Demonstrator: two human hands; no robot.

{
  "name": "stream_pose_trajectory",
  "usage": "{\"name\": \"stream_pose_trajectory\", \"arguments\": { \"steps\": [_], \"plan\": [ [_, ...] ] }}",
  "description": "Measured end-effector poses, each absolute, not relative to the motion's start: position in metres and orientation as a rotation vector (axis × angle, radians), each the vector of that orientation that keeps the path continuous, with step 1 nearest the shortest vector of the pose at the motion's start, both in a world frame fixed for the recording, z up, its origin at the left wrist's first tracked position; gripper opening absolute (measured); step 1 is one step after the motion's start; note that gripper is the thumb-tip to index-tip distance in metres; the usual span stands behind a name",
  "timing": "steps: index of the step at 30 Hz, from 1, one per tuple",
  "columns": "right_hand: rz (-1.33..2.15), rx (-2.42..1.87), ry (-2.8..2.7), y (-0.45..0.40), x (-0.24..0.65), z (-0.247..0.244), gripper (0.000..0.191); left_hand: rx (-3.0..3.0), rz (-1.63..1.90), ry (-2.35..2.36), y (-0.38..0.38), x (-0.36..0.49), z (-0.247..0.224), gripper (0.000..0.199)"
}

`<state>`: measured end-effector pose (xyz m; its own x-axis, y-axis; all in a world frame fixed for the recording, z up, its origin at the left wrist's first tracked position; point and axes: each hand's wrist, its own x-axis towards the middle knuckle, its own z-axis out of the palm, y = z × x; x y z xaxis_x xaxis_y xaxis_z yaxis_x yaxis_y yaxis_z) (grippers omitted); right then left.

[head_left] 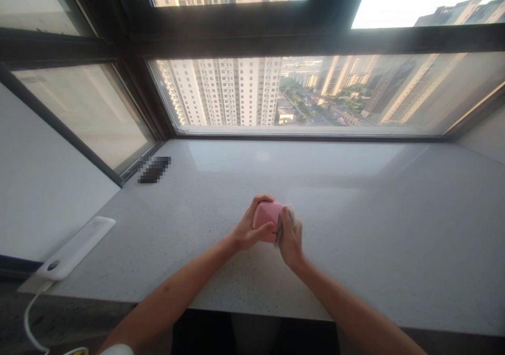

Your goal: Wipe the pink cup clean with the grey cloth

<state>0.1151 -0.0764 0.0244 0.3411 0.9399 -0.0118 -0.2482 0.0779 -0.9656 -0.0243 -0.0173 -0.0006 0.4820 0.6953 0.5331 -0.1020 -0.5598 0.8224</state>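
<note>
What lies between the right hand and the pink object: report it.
A greyish cloth, it seems, gripped in the right hand against the pink object; the head view shows it.

High-rise room: window (244, 44) overlooks towers (221, 92).

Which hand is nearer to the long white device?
Left. The left hand, holding the pink object, is right of the white device; the right hand, holding a greyish cloth, is farther right.

a pale speckled sill (379, 229) bears a white bar (82, 244) and a blurred dark object (155, 170).
</note>
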Motion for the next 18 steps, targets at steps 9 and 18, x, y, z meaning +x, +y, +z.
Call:
{"name": "stream_pose_trajectory", "arguments": {
  "steps": [9,18],
  "plan": [
    [0.94,-1.185,-0.758,-0.074,0.116,0.02,0.062,2.095,1.291,0.487,-0.017,-0.025,0.0,0.072],
    [1.076,-1.07,-0.692,-0.069,0.116,0.022,0.055,1.904,1.194,0.451,-0.013,-0.027,-0.003,0.11]
  ]
}}
